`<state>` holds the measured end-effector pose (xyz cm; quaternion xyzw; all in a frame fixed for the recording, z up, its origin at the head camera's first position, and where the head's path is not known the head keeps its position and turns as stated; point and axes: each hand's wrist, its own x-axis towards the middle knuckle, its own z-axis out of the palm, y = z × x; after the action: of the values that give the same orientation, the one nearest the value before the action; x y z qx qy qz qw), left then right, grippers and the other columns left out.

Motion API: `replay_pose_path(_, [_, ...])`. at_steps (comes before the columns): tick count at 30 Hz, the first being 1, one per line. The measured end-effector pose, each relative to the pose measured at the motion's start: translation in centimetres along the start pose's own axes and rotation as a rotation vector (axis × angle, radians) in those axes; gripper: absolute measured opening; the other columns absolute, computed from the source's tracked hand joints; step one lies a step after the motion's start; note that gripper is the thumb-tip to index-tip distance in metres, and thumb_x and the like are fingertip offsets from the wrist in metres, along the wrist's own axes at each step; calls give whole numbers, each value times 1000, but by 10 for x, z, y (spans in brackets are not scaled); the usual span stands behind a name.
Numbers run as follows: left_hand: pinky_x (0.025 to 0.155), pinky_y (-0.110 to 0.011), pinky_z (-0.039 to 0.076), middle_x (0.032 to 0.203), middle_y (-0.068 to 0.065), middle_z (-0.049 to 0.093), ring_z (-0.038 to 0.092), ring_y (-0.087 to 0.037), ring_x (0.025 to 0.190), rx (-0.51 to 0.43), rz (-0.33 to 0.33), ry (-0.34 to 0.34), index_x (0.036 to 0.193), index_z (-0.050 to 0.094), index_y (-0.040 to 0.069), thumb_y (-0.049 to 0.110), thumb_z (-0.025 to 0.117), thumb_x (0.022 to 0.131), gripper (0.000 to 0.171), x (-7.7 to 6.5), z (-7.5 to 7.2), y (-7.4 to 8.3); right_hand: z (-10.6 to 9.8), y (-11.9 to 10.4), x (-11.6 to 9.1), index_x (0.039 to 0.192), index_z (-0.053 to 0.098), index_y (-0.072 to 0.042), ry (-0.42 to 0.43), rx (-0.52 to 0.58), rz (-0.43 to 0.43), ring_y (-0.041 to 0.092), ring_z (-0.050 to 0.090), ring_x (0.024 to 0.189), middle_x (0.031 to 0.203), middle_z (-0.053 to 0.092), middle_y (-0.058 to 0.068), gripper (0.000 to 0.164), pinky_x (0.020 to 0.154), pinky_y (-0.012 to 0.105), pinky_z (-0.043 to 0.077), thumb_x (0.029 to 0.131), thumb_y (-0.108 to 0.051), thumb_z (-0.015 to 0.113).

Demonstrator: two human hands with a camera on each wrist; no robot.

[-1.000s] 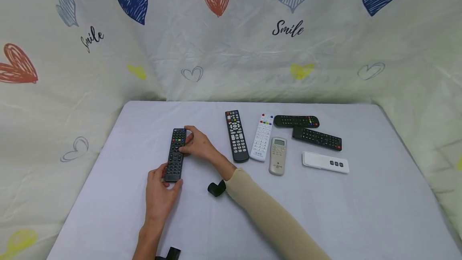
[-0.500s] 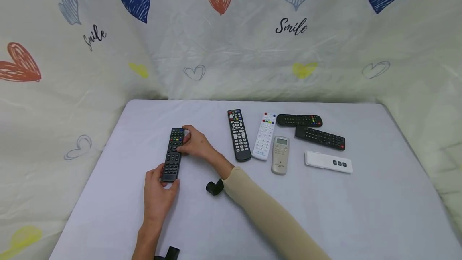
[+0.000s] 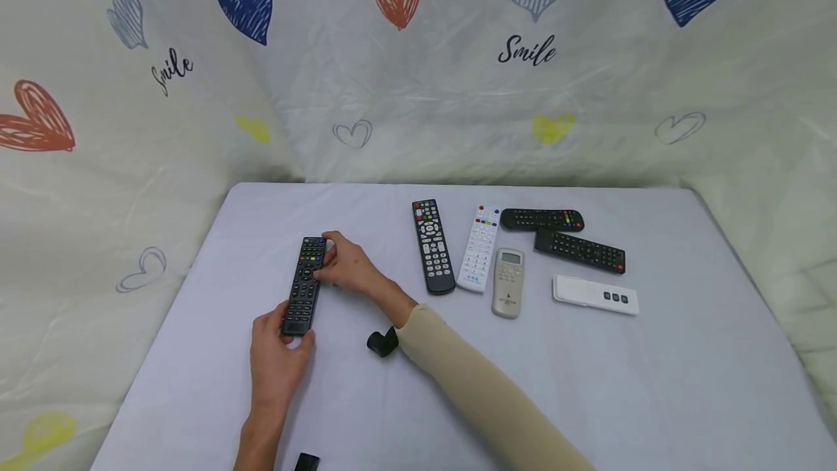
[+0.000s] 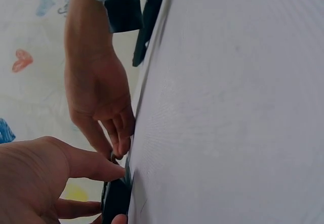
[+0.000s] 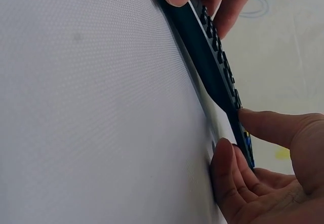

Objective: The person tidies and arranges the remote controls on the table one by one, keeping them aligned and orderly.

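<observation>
A slim black remote control lies lengthwise at the left of the white table, its buttons facing up. My left hand holds its near end between thumb and fingers. At the far end, my right hand pinches the right side, thumb by the buttons. In the right wrist view the remote control is seen edge-on close to the cloth, with my right hand at its thinner end. The left wrist view shows only part of the remote control, partly covered by my left hand.
To the right lie a black remote with white keys, a white remote, a beige remote with a small display, two more black remotes and a white slim remote. A heart-printed curtain hangs behind the table.
Both hands have shifted slightly left and toward me with the black remote control, which is now tilted a little more. The other remotes stay where they were on the table.
</observation>
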<state>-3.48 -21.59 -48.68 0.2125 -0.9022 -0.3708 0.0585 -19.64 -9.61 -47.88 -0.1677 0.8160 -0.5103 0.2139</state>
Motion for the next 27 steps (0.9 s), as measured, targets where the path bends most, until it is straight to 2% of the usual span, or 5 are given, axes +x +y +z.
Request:
replay_pose_path(5, [77, -26, 44, 134, -24, 49, 55, -28, 98, -8, -4, 7, 150, 49, -4, 9, 76, 90, 67, 0, -2, 0, 1, -3, 2, 156, 41, -8, -1, -34, -12, 8, 60, 70, 108, 69, 9, 78, 60, 17, 49, 89, -11, 82])
replay_pose_path(16, [77, -24, 43, 135, -25, 48, 54, -28, 99, 12, -20, 7, 150, 48, -5, 10, 75, 91, 67, 0, -5, -4, 5, -6, 5, 156, 42, -8, -33, -88, 23, 6, 57, 70, 108, 67, 6, 78, 60, 16, 48, 90, -15, 82])
replay_pose_path(22, [84, -32, 47, 139, -26, 46, 56, -31, 103, 18, -27, -29, 152, 44, -6, 10, 73, 93, 68, 0, -6, -3, 2, -5, 7, 157, 41, -9, -63, -83, 30, 9, 58, 65, 107, 65, 5, 78, 59, 18, 47, 91, -16, 81])
replay_pose_path(27, [90, -42, 50, 143, -29, 44, 55, -35, 108, 20, -30, -48, 153, 41, -7, 10, 71, 94, 68, -1, -7, -2, 0, -2, 7, 158, 40, -11, -72, 5, 55, 10, 62, 69, 110, 66, 7, 80, 61, 20, 50, 90, -13, 81])
